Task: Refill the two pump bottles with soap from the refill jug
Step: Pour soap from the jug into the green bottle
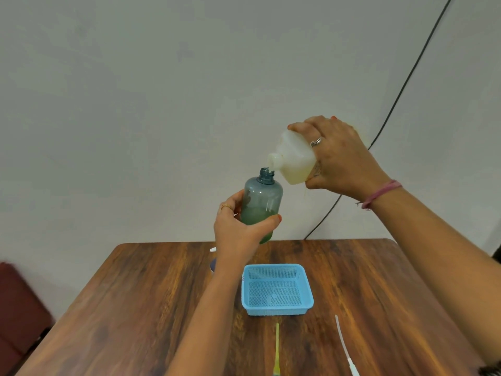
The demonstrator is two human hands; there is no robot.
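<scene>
My left hand [238, 232] grips a translucent blue-grey bottle [264, 198] with no pump on it, held upright above the far end of the table. Greenish soap fills its lower part. My right hand [341, 158] holds a white refill jug [291, 158] tipped down to the left, its open spout right over the bottle's neck. Two pump tubes lie near the table's front edge: a yellow-stained one [277, 348] and a white one [344, 346]. A second bottle [213, 264] is mostly hidden behind my left forearm.
A light blue perforated basket [276, 290] sits in the middle of the wooden table [135, 308]. A black cable [406, 85] runs down the wall behind. A dark red seat [19, 302] stands at the left.
</scene>
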